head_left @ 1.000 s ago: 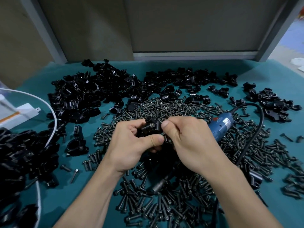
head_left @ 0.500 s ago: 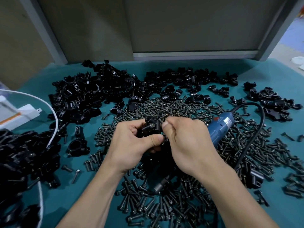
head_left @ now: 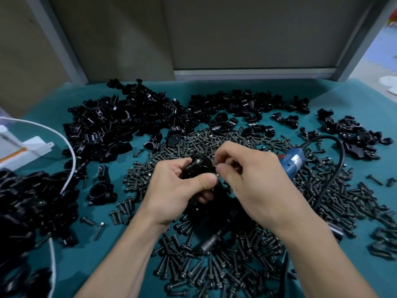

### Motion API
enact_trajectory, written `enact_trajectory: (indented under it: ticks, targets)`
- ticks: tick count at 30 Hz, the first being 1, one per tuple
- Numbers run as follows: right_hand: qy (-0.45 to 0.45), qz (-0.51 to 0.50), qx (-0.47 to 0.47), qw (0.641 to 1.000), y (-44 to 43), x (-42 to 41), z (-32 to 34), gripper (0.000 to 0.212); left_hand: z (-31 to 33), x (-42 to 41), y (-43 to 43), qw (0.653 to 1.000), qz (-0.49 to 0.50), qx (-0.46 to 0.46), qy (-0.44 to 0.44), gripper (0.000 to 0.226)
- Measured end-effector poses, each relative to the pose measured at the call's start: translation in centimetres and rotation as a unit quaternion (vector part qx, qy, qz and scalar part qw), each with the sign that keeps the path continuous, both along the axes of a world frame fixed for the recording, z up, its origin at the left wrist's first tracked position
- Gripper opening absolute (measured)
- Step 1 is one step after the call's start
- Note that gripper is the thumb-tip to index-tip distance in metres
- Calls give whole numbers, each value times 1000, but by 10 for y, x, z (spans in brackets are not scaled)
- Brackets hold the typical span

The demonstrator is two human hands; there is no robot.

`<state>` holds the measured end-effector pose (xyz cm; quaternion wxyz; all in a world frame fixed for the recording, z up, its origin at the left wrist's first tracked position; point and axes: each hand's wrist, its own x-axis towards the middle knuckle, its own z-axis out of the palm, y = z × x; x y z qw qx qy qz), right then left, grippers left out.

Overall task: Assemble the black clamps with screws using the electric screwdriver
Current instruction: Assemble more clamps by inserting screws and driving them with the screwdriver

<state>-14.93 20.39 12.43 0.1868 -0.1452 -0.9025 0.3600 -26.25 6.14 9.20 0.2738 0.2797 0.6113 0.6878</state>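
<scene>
My left hand (head_left: 176, 190) grips a black clamp (head_left: 200, 165) above the middle of the table, thumb across its front. My right hand (head_left: 251, 181) pinches a small screw (head_left: 216, 168) at the clamp's right side with thumb and forefinger. The blue electric screwdriver (head_left: 293, 161) lies on the screw pile just right of my right hand, partly hidden behind it, its black cord (head_left: 335, 168) looping off to the right. Loose dark screws (head_left: 214, 265) cover the table around and under both hands.
Heaps of black clamp parts (head_left: 120, 123) fill the back and left of the teal table (head_left: 64, 222), with a smaller heap (head_left: 361, 136) at the right. A white box (head_left: 25, 149) and white cable (head_left: 68, 151) sit at the left edge. A grey wall panel stands behind.
My right hand's fingers have opened up from a closed grip over the clamp into a pinch at its right side. My left hand keeps holding the clamp in the same place.
</scene>
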Motion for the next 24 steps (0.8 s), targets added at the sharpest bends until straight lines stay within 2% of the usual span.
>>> enact_trajectory:
  ticks: [4, 7, 10, 12, 16, 21, 24]
  targets:
    - [-42, -34, -1, 999, -9, -9, -5, 16, -2, -2, 1, 1000, 11, -9, 20, 9]
    - [-65, -57, 5, 996, -16, -13, -8, 23, -5, -5, -1, 998, 26, -34, 46, 11]
    - [-75, -60, 26, 995, -12, -12, -8, 33, -6, -3, -2, 996, 0, -61, 65, 16]
    - [-76, -44, 16, 996, -5, -7, -6, 31, -3, -1, -1, 997, -10, -54, 48, 19]
    - [-76, 15, 22, 997, -2, 0, -1, 19, 3, -5, -5, 999, -31, -38, 1, 9]
    - [-32, -9, 50, 998, -7, -5, -9, 38, 1, -5, -5, 999, -27, -31, 15, 10]
    - [-28, -59, 43, 997, -14, -10, -15, 47, -1, -5, -4, 998, -4, -23, 60, 16]
